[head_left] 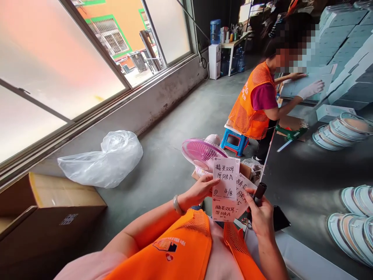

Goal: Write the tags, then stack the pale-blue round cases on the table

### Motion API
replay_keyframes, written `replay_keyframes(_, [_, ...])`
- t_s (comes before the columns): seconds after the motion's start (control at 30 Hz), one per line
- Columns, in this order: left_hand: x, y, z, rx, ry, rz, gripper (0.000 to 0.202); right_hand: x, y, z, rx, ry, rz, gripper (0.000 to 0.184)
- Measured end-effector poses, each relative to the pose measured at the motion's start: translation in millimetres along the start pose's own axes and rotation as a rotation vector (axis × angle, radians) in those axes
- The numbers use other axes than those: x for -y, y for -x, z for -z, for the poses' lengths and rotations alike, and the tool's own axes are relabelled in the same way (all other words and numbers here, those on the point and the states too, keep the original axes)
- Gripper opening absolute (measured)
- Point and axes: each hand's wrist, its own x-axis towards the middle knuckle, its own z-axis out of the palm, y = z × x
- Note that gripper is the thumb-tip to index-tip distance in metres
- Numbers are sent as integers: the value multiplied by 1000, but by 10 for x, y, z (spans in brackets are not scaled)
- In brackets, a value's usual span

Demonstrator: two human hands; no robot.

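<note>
My left hand [202,188], with a bracelet at the wrist, is closed on the edge of a white paper card [225,186] with black handwriting. My right hand [260,214] pinches another handwritten card [241,206] and also has a black marker [260,192] in its grip. A lower card [223,212] overlaps these two, and the edge of a further one shows behind the front card. The cards are fanned out upright in front of my orange vest [175,249]. Beside my right hand lies a flat black object [281,218], partly hidden.
A pink fan [201,151] stands just beyond the cards. Ahead, a co-worker [250,101] sits on a blue stool [236,140], handling a flat sheet. At left are a plastic bag [107,159] and an open cardboard box [52,210]; round stacked items [354,233] stand on the dark table.
</note>
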Motion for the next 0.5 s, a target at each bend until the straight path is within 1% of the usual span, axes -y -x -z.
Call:
replay_keyframes(0.2, [20,-25,-22,18,-7,7,64,-69,19,50,-3,-49,-37,63])
replay_keyframes(0.33, [20,-21,-8,18,-16,-4,61,-93,15,88,-42,-55,-21,62])
replay_keyframes(0.43, [6,-6,28,-4,-10,-59,57,-102,2,120,-65,-44,3,59])
replay_keyframes(0.5, [-11,6,70,-47,4,-125,55,-109,-9,153,-45,-55,10,57])
